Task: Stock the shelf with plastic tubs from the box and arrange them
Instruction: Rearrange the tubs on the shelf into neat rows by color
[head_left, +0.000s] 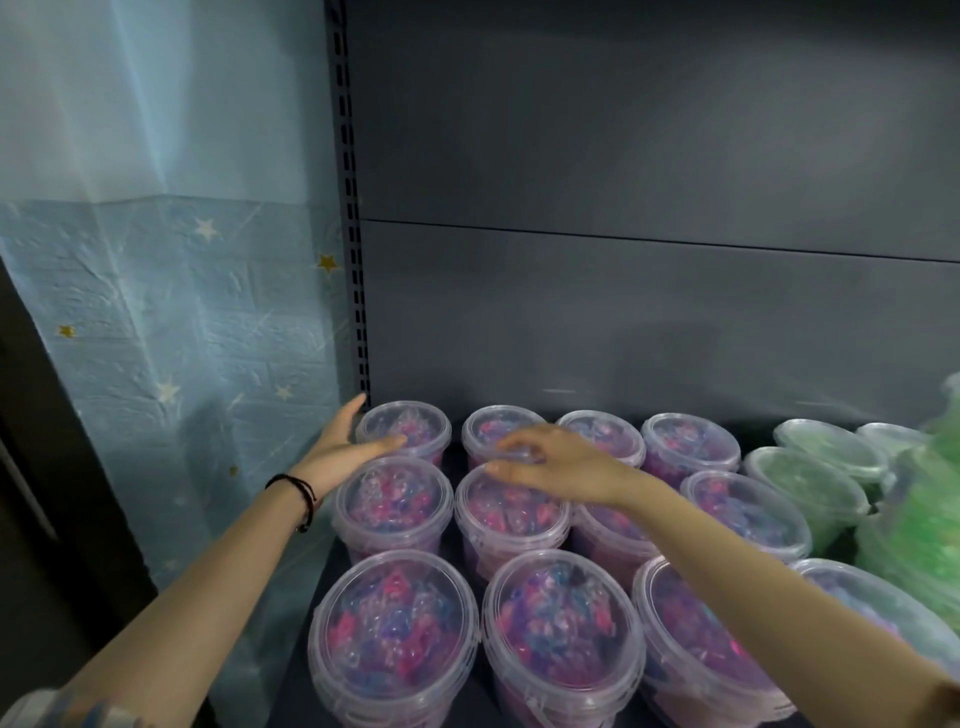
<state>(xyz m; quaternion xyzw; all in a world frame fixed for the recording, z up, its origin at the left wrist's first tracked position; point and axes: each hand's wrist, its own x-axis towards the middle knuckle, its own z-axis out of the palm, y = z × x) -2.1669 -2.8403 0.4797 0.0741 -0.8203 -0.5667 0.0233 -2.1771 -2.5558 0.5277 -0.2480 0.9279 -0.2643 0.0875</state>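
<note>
Front-row pink tubs (392, 629) lidded, close-packed on dark shelf (298, 675). Left hand (343, 447) straight-fingered against back-left tub (410, 423); right hand (550, 462) loose-fingered atop neighbouring tub (491, 426).

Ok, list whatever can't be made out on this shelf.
Head view only.
Box: outside the frame.
Green tubs: cut off by the right edge, count unclear.
Third middle-row pink tub: mostly hidden under the right forearm.
Right hand: blur hides whether it touches the lids.
Front-row tubs: bases cut by the bottom edge.
</note>
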